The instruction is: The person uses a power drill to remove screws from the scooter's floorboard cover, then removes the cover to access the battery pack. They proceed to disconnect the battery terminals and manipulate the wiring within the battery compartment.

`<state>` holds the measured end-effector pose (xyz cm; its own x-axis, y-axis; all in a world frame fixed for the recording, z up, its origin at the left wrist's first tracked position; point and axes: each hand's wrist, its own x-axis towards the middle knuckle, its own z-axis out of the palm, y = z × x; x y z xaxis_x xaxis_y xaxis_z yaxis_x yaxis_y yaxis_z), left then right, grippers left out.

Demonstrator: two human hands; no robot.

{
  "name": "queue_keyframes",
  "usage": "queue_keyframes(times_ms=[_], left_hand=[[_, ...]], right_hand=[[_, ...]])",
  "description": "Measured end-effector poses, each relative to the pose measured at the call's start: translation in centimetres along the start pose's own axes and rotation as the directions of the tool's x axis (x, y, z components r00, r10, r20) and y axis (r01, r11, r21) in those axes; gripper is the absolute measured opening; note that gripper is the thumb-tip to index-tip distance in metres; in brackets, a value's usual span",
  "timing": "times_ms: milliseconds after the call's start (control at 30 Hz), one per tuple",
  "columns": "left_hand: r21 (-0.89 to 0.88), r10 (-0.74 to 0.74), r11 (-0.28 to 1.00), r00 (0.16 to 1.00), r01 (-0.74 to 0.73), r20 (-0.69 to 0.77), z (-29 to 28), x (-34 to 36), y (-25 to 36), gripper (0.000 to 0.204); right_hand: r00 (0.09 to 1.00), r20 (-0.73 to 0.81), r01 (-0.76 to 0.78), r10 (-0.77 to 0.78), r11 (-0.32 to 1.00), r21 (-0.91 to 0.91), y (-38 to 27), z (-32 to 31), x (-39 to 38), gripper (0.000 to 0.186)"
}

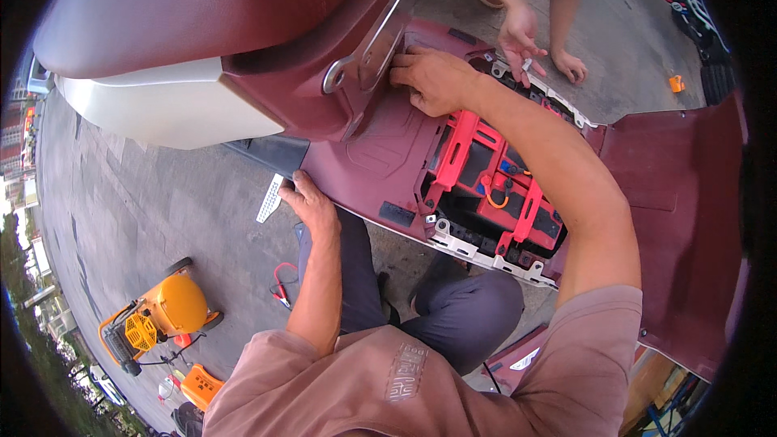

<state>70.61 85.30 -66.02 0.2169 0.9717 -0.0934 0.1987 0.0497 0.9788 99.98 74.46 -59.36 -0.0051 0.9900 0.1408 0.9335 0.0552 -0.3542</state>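
A scooter with a maroon seat (186,0) stands before me, its battery compartment uncovered in the floor. My left hand (312,204) is closed at the near edge of the maroon floor panel (380,154), beside a silver footrest (270,199); its fingertips are partly hidden. Reaching across the compartment, my right hand (433,81) has its fingers curled against the maroon panel (356,73) under the seat. What those fingers hold, if anything, is hidden. Inside the compartment, red brackets (460,154) sit over batteries, with an orange cable loop (497,196) among them.
Across the scooter, another person's hand (520,36) holds a small white piece; their other hand (570,66) touches the ground. The maroon front shield (672,194) rises at right. A yellow air compressor (180,306), an orange case (201,386) and red clip leads (280,283) lie at left.
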Motion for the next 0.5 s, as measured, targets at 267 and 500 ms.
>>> queue_keyframes(times_ms=[267, 500], left_hand=[[0.035, 0.004, 0.999, 1.0, -0.004, 0.009, -0.4, 0.7, -1.0, 0.042], [0.015, -0.137, 0.99, 0.991, 0.137, -0.009, -0.3, 0.1, 0.2, 0.047]], right_hand=[[0.994, -0.097, 0.049, -0.048, 0.999, 0.008, -2.2, 0.6, -0.9, 0.031], [0.995, -0.034, -0.096, 0.098, 0.994, 0.056, -2.9, 0.6, -0.3, 0.025]])
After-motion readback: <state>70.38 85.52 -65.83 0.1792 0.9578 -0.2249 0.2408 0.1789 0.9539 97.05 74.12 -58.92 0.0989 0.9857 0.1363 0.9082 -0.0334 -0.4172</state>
